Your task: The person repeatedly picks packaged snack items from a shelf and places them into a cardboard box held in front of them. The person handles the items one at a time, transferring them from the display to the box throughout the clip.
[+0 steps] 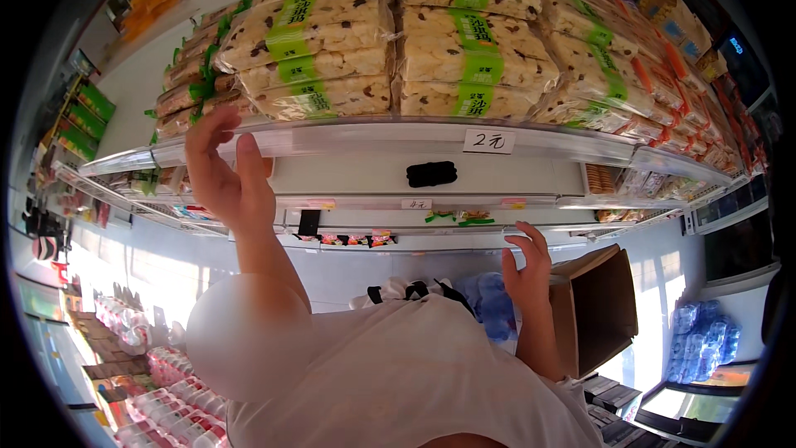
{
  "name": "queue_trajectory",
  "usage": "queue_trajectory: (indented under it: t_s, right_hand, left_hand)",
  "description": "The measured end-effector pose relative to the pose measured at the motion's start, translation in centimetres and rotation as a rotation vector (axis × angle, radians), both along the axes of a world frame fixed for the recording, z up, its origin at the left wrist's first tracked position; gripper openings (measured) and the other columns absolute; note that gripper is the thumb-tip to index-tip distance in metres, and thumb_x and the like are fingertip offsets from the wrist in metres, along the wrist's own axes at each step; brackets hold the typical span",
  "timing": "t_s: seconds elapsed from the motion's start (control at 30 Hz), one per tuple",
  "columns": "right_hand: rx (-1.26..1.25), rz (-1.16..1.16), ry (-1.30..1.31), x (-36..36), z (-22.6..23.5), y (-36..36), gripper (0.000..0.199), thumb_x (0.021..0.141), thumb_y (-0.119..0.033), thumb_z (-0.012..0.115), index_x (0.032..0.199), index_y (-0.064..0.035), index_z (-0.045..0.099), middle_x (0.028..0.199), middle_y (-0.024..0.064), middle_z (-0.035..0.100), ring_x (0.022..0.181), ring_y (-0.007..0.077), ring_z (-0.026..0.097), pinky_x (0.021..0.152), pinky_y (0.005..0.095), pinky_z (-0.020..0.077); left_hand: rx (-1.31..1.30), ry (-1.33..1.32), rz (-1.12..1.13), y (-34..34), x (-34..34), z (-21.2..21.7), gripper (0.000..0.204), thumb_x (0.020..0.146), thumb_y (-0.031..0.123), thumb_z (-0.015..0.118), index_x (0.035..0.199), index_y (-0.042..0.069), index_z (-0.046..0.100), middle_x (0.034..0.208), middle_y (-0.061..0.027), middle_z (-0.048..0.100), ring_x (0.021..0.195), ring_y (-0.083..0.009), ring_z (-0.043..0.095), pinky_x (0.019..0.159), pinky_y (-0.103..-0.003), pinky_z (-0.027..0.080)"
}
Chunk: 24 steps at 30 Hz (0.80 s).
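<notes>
The left hand (228, 170) is raised at the near edge of the upper shelf (332, 137), by the left end of its display; the fingers curl loosely, the thumb stands apart, and nothing shows in its grip. Whether a fingertip touches the shelf edge, I cannot tell. The right hand (528, 265) is lower and nearer, half open with bent fingers, seemingly holding nothing, just left of an open cardboard box (593, 274).

The pale packs with green bands (473, 58) lie stacked in columns on the upper shelf, beyond the 2 hands. Packs with green ties (186, 75) lie to their left, and orange-trimmed packs (663, 87) to their right. A black bundle (431, 174) rests on the shelf below.

The step in hand seems to be a gap between grips while tending this display. A further grip on the banded packs would call for the left hand to open wider and clear the shelf's near edge, with the right hand lifted to steady the slippery-looking film
</notes>
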State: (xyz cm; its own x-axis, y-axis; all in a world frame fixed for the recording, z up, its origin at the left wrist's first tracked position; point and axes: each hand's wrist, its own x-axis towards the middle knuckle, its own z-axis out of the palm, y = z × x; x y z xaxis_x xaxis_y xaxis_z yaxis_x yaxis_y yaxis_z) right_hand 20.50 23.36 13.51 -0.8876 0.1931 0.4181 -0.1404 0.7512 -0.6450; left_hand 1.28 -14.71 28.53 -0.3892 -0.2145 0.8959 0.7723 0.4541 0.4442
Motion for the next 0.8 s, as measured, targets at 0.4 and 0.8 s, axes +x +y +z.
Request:
queue_trajectory:
  t_s: [0.4,0.8]
  right_hand:
    - [0.070,0.151,0.164,-2.4,5.9,-0.5,0.026,0.087,0.000,0.073,0.112,-0.0025,0.073,0.140,0.0189,0.062,0.134,0.0422,0.058,0.113,0.0503,0.0474]
    - [0.378,-0.200,0.431,-5.7,17.1,6.0,0.038,0.091,-0.006,0.073,0.128,-0.0080,0.069,0.148,0.0179,0.057,0.137,0.0396,0.056,0.111,0.0502,0.0484]
  left_hand:
    - [0.128,-0.359,-0.427,0.0,-5.6,3.7,0.069,0.099,0.020,0.078,0.156,0.001,0.043,0.138,-0.0130,0.059,0.119,-0.0195,0.061,0.102,-0.033,0.052]
    - [-0.280,0.270,0.052,9.1,-0.2,0.8,0.035,0.088,0.010,0.073,0.121,0.000,0.069,0.131,-0.0217,0.063,0.121,-0.0360,0.060,0.101,-0.045,0.047]
